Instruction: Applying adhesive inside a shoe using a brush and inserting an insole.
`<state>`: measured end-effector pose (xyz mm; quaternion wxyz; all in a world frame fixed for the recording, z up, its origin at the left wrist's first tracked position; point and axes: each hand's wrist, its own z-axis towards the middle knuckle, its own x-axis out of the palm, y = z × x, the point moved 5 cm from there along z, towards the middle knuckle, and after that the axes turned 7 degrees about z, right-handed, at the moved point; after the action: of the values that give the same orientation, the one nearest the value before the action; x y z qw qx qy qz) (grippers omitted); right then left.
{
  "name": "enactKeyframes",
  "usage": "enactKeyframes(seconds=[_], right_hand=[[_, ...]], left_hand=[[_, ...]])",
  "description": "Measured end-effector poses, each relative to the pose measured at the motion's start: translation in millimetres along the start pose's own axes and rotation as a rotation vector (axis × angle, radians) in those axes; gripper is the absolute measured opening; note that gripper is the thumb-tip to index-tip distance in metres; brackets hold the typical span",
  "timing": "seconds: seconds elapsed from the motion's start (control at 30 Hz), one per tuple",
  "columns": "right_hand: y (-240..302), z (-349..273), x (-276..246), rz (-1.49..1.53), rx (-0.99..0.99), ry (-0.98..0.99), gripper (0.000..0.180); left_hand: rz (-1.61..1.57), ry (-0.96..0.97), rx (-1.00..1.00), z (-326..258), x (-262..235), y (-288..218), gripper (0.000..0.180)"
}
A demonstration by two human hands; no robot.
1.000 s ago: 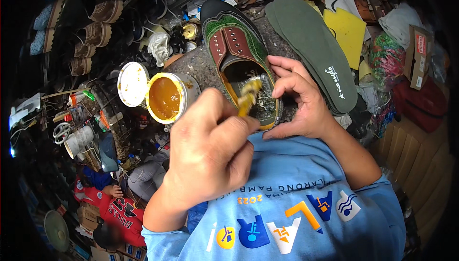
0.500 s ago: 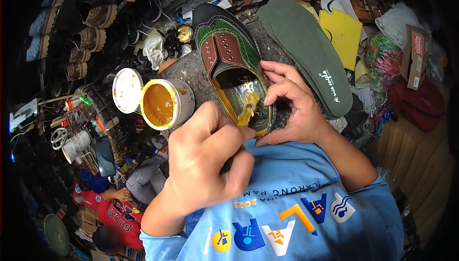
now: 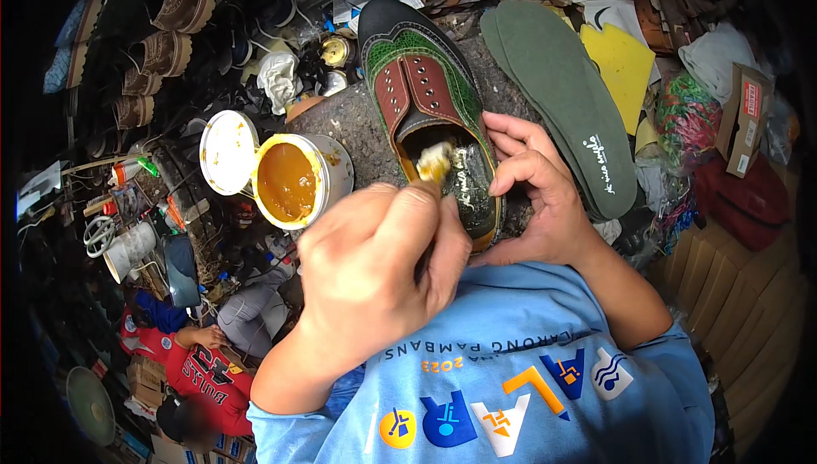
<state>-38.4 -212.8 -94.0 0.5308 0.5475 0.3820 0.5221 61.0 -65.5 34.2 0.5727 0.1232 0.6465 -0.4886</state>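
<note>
**Gluing the inside of the shoe: keeping the brush loaded and the opening wide**

On the rough stone block point(image 3: 357, 136) at the middle of the cluttered workspace, a green and brown shoe point(image 3: 425, 81) is lying with its toe pointing away from the person and its heel end near the block's close edge. The left hand point(image 3: 374, 281) is clamped around a small brush point(image 3: 434, 160), whose glue-laden tip is sitting inside the shoe's opening. The right hand point(image 3: 532, 196) is gripping the shoe's heel and right side, fingers curled over the rim.

To do this well, the right hand is best kept firm on the heel so the shoe is not sliding on the block while the brush is working. The fingers seem to be spreading the opening, which is giving the brush room; holding them clear of the wet patch is avoiding smears on the leather upper. Short, even strokes are likely to be spreading the glue thinly, without pooling near the rim.

An open tin of amber glue point(image 3: 294, 182) is standing at the block's left edge, just beside the shoe, with its white lid point(image 3: 228, 151) touching it on the left, so reloading is needing only a short reach. A green insole point(image 3: 557, 94) is lying near the shoe on its right, apart from it.
</note>
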Motion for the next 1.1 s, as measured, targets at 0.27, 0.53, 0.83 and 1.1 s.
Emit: enactKeyframes(seconds=[0.27,0.53,0.83,1.1], right_hand=[[5.1,1.6,0.3,-0.045,0.000,0.043,0.069],[-0.9,0.1,-1.9,0.035,-0.006,0.081,0.075],[5.4,3.7,2.7,-0.026,-0.010,0.038,0.066],[3.4,-15.6,8.2,-0.366,-0.175,0.099,0.097]], left_hand=[[-0.199,0.004,-0.092,7.7,-1.1,22.9,0.003],[-0.492,0.349,-0.136,13.9,5.2,34.4,0.007],[-0.145,0.465,0.239,49.9,-19.5,26.1,0.032],[-0.428,0.181,0.247,44.5,-94.6,41.4,0.028]])
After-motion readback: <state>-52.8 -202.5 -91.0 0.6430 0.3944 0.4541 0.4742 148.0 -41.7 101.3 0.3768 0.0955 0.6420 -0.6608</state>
